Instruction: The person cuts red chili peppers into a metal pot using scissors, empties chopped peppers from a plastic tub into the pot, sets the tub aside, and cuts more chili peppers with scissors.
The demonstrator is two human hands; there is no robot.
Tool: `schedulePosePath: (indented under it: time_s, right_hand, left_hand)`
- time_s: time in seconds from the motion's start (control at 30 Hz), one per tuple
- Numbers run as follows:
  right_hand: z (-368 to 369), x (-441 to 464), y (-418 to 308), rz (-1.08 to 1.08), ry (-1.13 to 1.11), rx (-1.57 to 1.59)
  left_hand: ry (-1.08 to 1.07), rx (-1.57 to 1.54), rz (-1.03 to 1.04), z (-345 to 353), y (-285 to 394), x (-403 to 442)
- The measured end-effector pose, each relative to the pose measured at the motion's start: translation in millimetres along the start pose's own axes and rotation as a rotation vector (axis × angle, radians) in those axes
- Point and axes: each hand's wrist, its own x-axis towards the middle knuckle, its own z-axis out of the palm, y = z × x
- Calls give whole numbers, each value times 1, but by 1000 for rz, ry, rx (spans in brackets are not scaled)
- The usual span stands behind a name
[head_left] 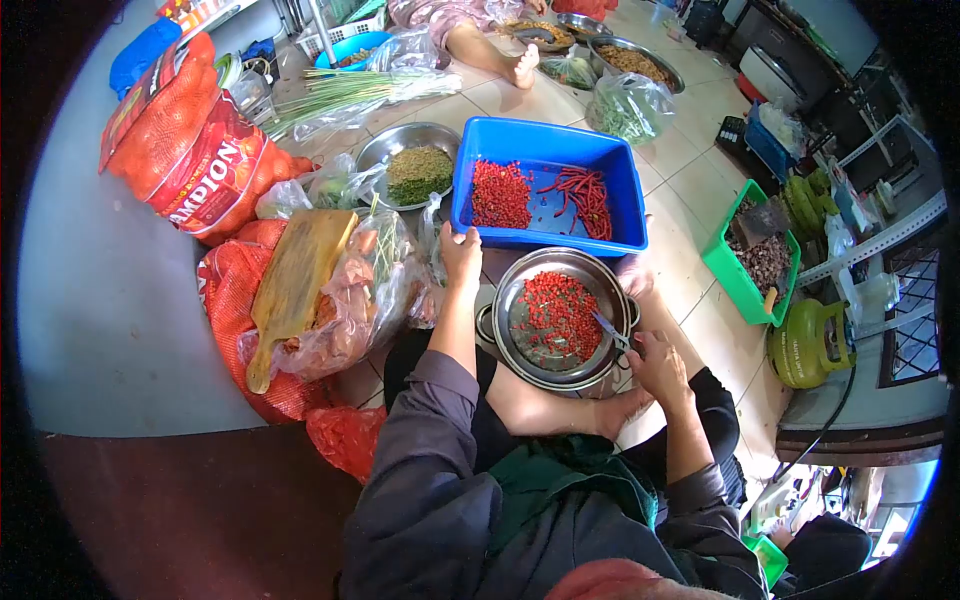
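At the near left corner of the blue tub [549,128], my left hand [461,256] has its fingers closed on the rim. The tub holds a heap of chopped red chilies [500,196] and a bunch of whole red chilies [588,200]. My right hand [661,370] grips scissors [612,330] whose blades point into a two-handled metal pot [512,360]. Cut red chili pieces [560,312] lie spread over the bottom of this pot, which sits in front of my crossed legs.
On the left are a wooden cutting board [300,275] and red net sacks [205,150]. A metal bowl of chopped greens [385,150] stands behind. At right are a green crate [735,260] and a gas cylinder [802,345]. Another person's foot [525,68] shows ahead.
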Motion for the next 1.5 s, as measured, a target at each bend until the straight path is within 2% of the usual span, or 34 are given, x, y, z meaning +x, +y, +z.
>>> schedulePosePath:
  time_s: [0.07, 0.17, 0.2, 0.4, 0.47, 0.57, 0.67, 0.77, 0.87, 1.27, 1.5]
  right_hand:
    - [-2, -1, 6, -97, 93, 14]
    - [-21, -4, 14, -203, 261, -177]
    - [-22, -6, 26, -84, 283, -141]
    - [-46, -24, 85, 190, 295, -338]
    - [-47, -34, 103, 290, 195, -396]
    - [-41, -41, 120, 520, -28, -219]
    - [-37, -44, 129, 503, -85, -37]
    - [-43, -43, 120, 455, -108, -55]
    - [-44, -41, 116, 503, -121, -77]
    - [-40, -42, 116, 486, -70, -83]
    - [-38, -41, 124, 484, -77, -61]
  left_hand:
    - [-7, -10, -18, -1, 12, -9]
    - [-25, -22, -37, -2, 18, -13]
    - [-25, -35, -29, -2, 17, -13]
    - [-7, -12, 46, -1, -10, 4]
    - [-26, -23, 31, -2, -10, 3]
    - [-35, -27, 29, -2, -10, 3]
    - [-48, -119, -107, -2, 23, -18]
    - [-35, -136, -121, -1, 25, -18]
    - [-40, -145, -144, -2, 28, -18]
    - [1, -188, -103, 3, 28, -19]
    - [-50, -162, -124, 1, 29, -19]
